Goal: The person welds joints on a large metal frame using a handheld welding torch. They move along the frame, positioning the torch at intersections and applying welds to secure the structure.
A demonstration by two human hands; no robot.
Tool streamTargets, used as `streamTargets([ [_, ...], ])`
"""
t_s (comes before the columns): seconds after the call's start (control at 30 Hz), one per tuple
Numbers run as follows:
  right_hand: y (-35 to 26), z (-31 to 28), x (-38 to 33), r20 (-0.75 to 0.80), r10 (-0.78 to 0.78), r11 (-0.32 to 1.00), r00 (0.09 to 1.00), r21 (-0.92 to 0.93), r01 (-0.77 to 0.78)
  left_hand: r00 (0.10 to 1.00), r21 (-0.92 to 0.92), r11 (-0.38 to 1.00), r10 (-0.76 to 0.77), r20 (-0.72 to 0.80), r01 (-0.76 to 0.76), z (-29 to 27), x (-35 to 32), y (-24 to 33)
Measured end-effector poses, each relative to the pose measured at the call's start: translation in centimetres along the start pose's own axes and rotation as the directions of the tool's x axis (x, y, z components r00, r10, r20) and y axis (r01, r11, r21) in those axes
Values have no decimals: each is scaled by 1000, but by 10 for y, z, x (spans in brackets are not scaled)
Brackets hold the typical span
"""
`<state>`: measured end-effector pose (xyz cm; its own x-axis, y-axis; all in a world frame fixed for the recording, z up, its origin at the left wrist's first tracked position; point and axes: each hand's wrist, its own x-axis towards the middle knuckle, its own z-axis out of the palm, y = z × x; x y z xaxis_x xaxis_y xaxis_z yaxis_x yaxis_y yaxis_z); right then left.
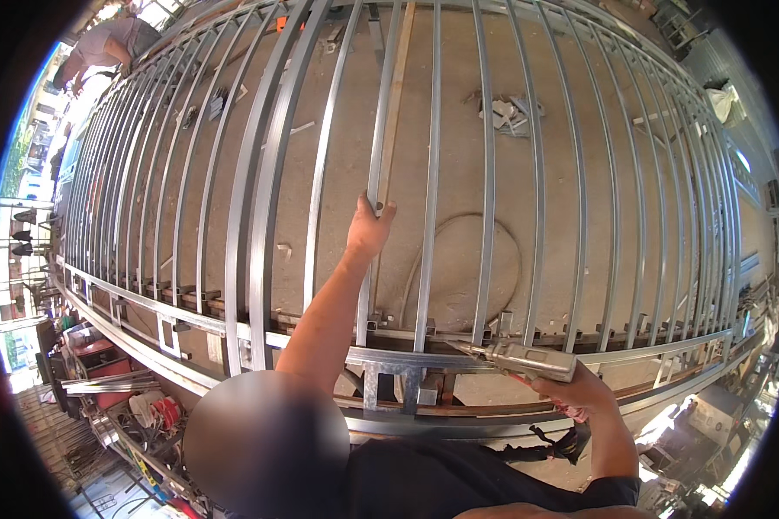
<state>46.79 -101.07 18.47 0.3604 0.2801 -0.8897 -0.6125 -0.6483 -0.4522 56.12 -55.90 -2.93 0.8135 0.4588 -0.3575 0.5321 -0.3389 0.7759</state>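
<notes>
We are looking down at a big metal gate frame [260, 173] of grey square tubing, its long parallel bars bending with the lens over a dusty concrete floor [459, 164]. A bottom rail [459, 356] with short welded brackets is running across near us. Our left hand [370, 227] is reaching out and closing around one upright bar [377, 147], fingers curled over its edge, thumb hidden behind it. Our right hand [580, 391] is wrapping shut on a welding torch [519, 357], boxy grey metal body with the thin nozzle pointing left just above the rail; its grip is mostly hidden in our palm. A hose loop [493, 259] is lying on the floor under the bars. Another person [104, 48] is bending over far off at top left, cut by the rim. A clutter of tools [130, 406] at lower left is hard to make out.
</notes>
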Motion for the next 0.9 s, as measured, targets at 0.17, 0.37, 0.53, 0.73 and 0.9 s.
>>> streamTargets([
  [0.17,-30,20,-23,-8,-46,994,999,-100,45,957,-206,962,125,-262,-181,-10,-11,-22],
  [0.37,24,25,-66,-160,-387,921,908,-20,389,895,-163,918,292,-337,-361,-37,-146,-52],
  [0.53,46,15,-93,-285,-383,923,879,-162,350,972,-116,967,217,-89,-226,-32,-363,-92],
  [0.73,68,18,-138,-330,-657,651,678,205,731,962,-192,978,-32,273,87,-30,-522,-103],
  [0.9,78,39,-172,-378,-770,351,514,423,836,875,-144,963,267,405,-227,-23,-544,-84],
])
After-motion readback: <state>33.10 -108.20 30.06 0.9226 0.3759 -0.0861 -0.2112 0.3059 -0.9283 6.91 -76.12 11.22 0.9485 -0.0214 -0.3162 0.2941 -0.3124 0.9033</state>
